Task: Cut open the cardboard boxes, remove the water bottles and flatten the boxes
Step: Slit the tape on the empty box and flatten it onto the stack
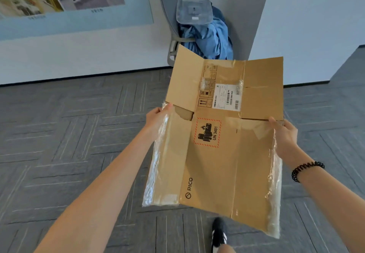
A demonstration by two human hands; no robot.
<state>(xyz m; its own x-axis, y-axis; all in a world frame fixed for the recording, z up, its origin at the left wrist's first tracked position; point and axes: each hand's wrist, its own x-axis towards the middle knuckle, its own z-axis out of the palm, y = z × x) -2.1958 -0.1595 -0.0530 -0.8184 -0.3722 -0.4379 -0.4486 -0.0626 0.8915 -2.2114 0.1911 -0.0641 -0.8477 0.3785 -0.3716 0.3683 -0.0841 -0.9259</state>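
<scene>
At the bottom edge, right of centre, a black shoe with white stripes [219, 233] stands on the grey patterned carpet floor [79, 134]. Above it, centre-right in the frame, a flattened brown cardboard box [213, 163] is held in the air, its flaps spread at the far end and loose clear tape [156, 163] hanging along both side edges. The left hand [158, 119] grips the box's left edge, fingers curled around it. The right hand [285, 136], with a black coiled band [307, 170] on its wrist, grips the right edge with the thumb on top. A red-hatched battery label [207, 132] and a white shipping label [227, 97] face up. Beyond, at upper centre, a grey chair [167, 15] holds blue clothing [209, 39] and a grey bag [194, 11].
</scene>
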